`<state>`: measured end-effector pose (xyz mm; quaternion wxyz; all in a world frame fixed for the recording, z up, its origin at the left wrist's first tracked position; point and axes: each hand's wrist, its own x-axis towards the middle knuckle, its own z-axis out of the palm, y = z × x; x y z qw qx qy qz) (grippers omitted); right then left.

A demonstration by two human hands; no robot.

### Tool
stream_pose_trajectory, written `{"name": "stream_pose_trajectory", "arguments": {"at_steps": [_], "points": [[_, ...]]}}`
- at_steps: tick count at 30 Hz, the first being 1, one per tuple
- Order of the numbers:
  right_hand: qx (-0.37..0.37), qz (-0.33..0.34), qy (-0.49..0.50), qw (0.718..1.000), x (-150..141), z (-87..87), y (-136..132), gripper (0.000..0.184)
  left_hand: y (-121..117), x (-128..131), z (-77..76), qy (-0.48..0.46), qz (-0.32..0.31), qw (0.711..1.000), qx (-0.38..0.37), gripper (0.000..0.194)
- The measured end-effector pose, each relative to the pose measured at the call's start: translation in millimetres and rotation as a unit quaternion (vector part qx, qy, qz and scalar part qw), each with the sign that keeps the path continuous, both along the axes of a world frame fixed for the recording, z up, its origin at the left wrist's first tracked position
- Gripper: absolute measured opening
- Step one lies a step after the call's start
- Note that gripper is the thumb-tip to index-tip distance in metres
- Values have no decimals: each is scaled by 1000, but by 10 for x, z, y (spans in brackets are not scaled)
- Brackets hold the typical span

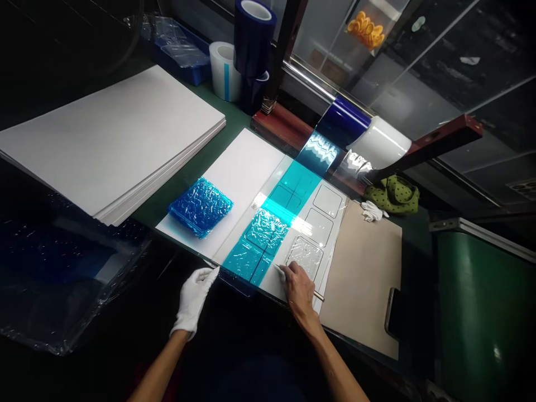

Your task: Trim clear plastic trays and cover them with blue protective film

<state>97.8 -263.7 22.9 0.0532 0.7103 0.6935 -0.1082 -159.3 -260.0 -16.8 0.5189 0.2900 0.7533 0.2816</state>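
My left hand, in a white glove, pinches the near edge of the white sheet where the blue film strip ends. My bare right hand is closed round a thin stick tool, its tip at the seam between the blue film and the clear film. Both films run from rolls, the blue roll and the clear roll, down over square pieces laid in rows. A stack of blue-wrapped squares lies on the sheet's left part.
A thick pile of white sheets lies at the left. Spare tape rolls stand at the back. A brown board with a phone on it sits at the right, near a white glove and green pouch. Crumpled plastic wrap lies at lower left.
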Motion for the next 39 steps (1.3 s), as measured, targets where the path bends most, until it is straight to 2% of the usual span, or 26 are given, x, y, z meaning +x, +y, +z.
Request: {"name": "stream_pose_trajectory", "arguments": {"at_steps": [3, 7, 12, 16, 19, 24, 28, 32, 39], "points": [[0, -24, -11, 1000, 145, 41, -172, 35, -5, 67, 0, -68, 10, 997, -18, 47], [12, -70, 5, 997, 252, 92, -352, 33, 15, 129, 43, -96, 41, 994, -4, 41], [36, -90, 42, 994, 227, 140, -428, 32, -68, 143, 235, -95, 73, 992, 36, 32], [59, -95, 83, 990, 153, 192, -420, 33, -27, 6, 411, -81, 96, 990, 71, 33], [77, -98, 100, 987, 120, 231, -408, 36, 239, -234, 482, -77, 103, 986, 102, 37], [92, -104, 110, 984, 136, 263, -405, 41, 989, -698, 498, -68, 131, 975, 166, 39], [93, -115, 112, 983, 177, 262, -428, 38, 1433, -870, 507, -56, 125, 971, 197, 36], [100, -134, 108, 980, 222, 266, -447, 36, 1592, -907, 491, -34, 102, 974, 201, 35], [110, -160, 117, 974, 321, 282, -440, 34, 1654, -974, 376, 25, 44, 979, 195, 43]]}}
